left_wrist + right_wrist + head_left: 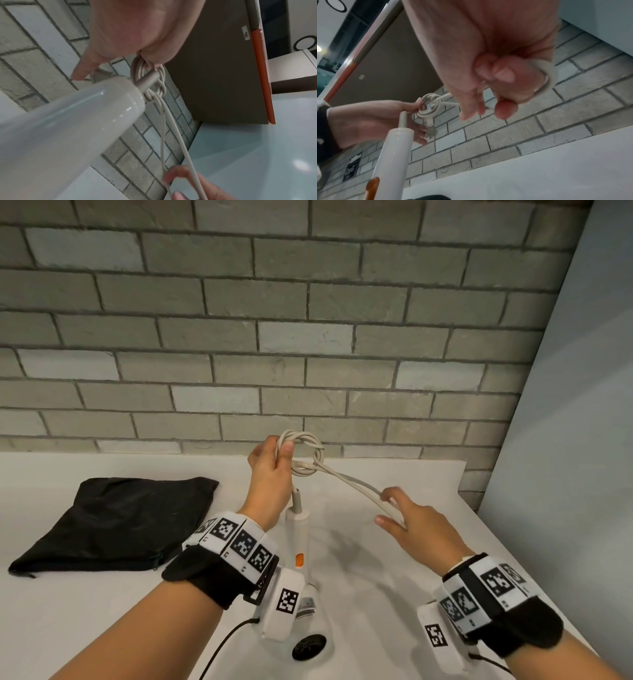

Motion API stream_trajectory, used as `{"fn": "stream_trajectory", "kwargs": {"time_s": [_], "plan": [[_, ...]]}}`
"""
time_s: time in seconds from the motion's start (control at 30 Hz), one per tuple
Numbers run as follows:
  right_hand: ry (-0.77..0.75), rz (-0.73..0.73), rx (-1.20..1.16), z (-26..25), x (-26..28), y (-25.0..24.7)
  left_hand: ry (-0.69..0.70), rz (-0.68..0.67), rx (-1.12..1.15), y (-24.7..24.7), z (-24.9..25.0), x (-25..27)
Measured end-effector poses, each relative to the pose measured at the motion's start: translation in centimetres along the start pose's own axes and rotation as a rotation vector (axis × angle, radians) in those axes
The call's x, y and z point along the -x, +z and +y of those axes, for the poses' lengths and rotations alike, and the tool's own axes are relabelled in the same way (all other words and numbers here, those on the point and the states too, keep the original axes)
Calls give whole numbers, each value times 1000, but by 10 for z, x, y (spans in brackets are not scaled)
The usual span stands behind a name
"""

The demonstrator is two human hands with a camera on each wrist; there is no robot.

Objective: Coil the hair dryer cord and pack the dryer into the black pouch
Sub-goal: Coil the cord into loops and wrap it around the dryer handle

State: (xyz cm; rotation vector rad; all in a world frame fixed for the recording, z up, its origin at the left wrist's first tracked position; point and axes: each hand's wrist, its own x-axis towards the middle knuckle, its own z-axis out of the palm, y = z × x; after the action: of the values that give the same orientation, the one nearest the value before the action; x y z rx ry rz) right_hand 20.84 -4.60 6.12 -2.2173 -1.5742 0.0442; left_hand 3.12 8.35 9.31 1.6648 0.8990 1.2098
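A white hair dryer (297,537) with an orange switch stands on its head on the white counter, handle pointing up (68,121) (393,150). My left hand (270,467) holds a small coil of the beige cord (306,453) above the handle, thumb pressed on the loops (426,106). The plug (430,132) hangs under that coil. A doubled strand of cord (352,486) runs right to my right hand (397,511), whose curled fingers grip a loop of it (546,77) (178,180). The black pouch (120,522) lies flat at the left.
A grey brick wall (308,320) rises behind the white counter (394,577). A pale panel (582,405) closes the right side. A thin black cable (222,648) from my left wrist device trails over the near counter.
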Motion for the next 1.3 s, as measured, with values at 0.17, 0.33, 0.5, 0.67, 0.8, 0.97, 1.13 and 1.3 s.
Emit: {"fn": "stream_trajectory", "kwargs": {"time_s": [0.17,0.33,0.5,0.67,0.8,0.97,1.13,1.3], "plan": [[-18,8,19,4,-3,7,84,-30,22,-3,1,1],[-62,-104,-24,10,-6,10,138,-18,39,-3,0,-2],[-191,-169,-436,15,-6,7,128,1,25,-4,1,-2],[-283,-47,-606,21,-3,4,30,-36,156,-6,1,-6],[-237,21,-503,30,-9,8,-20,-94,278,1,2,-4],[-252,-140,-498,23,-10,9,-45,-108,338,7,9,-2],[-323,-200,-733,-2,2,19,-155,-91,558,6,15,1],[-347,-361,-767,-23,0,34,-286,-205,748,16,28,17]]}}
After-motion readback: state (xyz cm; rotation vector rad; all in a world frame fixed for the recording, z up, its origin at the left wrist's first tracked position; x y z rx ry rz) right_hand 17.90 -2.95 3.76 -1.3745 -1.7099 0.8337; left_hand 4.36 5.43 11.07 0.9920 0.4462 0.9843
